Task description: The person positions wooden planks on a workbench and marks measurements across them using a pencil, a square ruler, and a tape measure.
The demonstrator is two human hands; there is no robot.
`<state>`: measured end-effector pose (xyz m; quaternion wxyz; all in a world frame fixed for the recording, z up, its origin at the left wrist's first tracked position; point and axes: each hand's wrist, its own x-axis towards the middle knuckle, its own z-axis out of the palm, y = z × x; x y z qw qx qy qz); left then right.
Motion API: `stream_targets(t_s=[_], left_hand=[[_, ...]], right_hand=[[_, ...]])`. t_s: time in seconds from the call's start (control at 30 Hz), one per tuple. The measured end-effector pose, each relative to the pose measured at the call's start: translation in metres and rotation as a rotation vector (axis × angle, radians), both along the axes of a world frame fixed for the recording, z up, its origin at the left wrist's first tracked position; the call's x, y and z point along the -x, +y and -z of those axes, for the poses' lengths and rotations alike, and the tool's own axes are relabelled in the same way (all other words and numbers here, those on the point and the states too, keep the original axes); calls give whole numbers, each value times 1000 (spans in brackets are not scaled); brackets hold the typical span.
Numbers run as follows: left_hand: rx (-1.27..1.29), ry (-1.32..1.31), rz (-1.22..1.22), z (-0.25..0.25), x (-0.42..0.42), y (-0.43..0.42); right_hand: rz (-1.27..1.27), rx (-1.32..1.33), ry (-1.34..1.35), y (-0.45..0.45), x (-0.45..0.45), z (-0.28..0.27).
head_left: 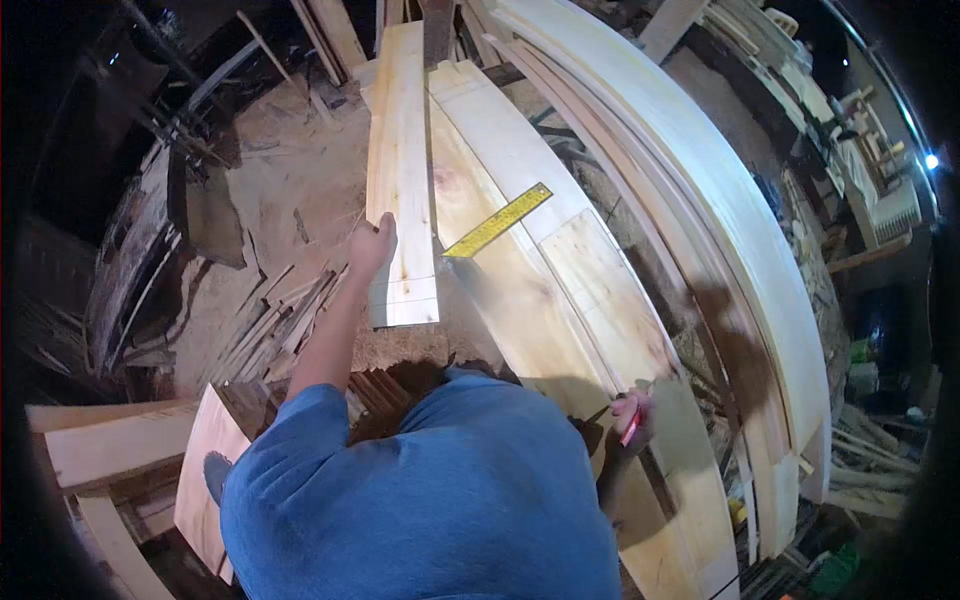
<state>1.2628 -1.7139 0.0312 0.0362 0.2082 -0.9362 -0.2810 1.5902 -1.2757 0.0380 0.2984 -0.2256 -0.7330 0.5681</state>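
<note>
My left hand (372, 243) is closed on the left edge of a long pale wooden board (403, 150), its thumb on top. A thin line crosses that board close to its near end. To the right, my right hand (631, 408) is closed around a slim red pen-like tool (631, 430); its exact kind cannot be made out. Between the hands a yellow ruler (497, 221) with dark markings lies slantwise over other planks (510, 290). Pencil-like lines show on a plank piece (590, 260) beyond it.
Tall curved boards (720, 220) stand along the right side. Thin wood strips (290, 330) lie heaped on the dusty floor at left. More lumber (120, 440) sits at lower left, and a cluttered rack (860, 150) stands at far right.
</note>
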Motion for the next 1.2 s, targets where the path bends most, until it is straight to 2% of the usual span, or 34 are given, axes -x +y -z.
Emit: stream_targets(t_s=[0.07, 0.13, 0.23, 0.3, 0.33, 0.37, 0.43, 0.5, 0.53, 0.57, 0.6, 0.67, 0.7, 0.73, 0.8, 0.87, 0.9, 0.93, 0.97, 1.0, 1.03, 1.07, 1.13, 1.17, 1.2], left_hand=[[-6, -31, -10, -3, 1, 0], [13, -59, 5, 1, 5, -3], [81, 133, 58, 10, -3, 6], [399, 280, 401, -6, -18, 27], [550, 358, 579, -22, -32, 43], [456, 189, 755, -49, -51, 66], [470, -4, 1106, -70, -72, 88], [535, -36, 1166, -68, -82, 103], [520, 49, 1177, -49, -75, 97], [496, 132, 1193, -30, -61, 94], [497, 99, 1214, -43, -58, 102], [476, 62, 1251, -54, -47, 110], [444, 57, 1259, -51, -38, 114], [450, 70, 1258, -50, -27, 119], [466, 97, 1219, -42, -16, 123], [478, -3, 1257, -40, 6, 118], [481, -33, 1304, -44, 14, 140], [600, -75, 1300, -56, 8, 153], [500, -55, 1324, -64, 0, 169], [402, -43, 1343, -83, -20, 194], [303, -30, 1357, -91, -31, 213], [299, 168, 1288, -61, -34, 227], [73, 200, 1292, -70, -87, 292], [37, 113, 1415, -75, -113, 328], [-212, 60, 1403, -46, -136, 358]], right_hand=[[-101, 5, -34, 11, -7, 9], [-53, -56, -117, 6, -10, 13], [-52, -153, -214, 6, -14, 13], [-13, -202, -242, -1, -17, 11], [-37, -318, -198, 1, -19, 16], [-53, -436, -153, 4, -21, 22], [16, -337, -202, -7, -10, 4], [-89, -129, -112, 0, -12, 32], [-168, 343, -59, 7, -12, 33], [-221, 486, -27, 9, -11, 30], [-264, 630, -1, 12, -11, 25], [-198, 233, -30, -2, -3, -11], [-120, 1, -20, -12, 5, -60], [-54, -228, -23, -16, 8, -86], [-22, -327, -2, -13, -4, -77], [-24, -421, -16, -5, -16, -72], [-29, -390, -106, 8, -35, -72], [-65, -355, -191, 19, -51, -72], [-103, -318, -275, 27, -66, -70], [39, -372, -191, 34, -79, -66], [96, -403, -230, 43, -95, -65], [152, -434, -266, 53, -116, -65], [301, -149, -140, 83, -152, -44], [386, 166, 25, 106, -170, -15], [420, 313, 120, 126, -182, -12]])
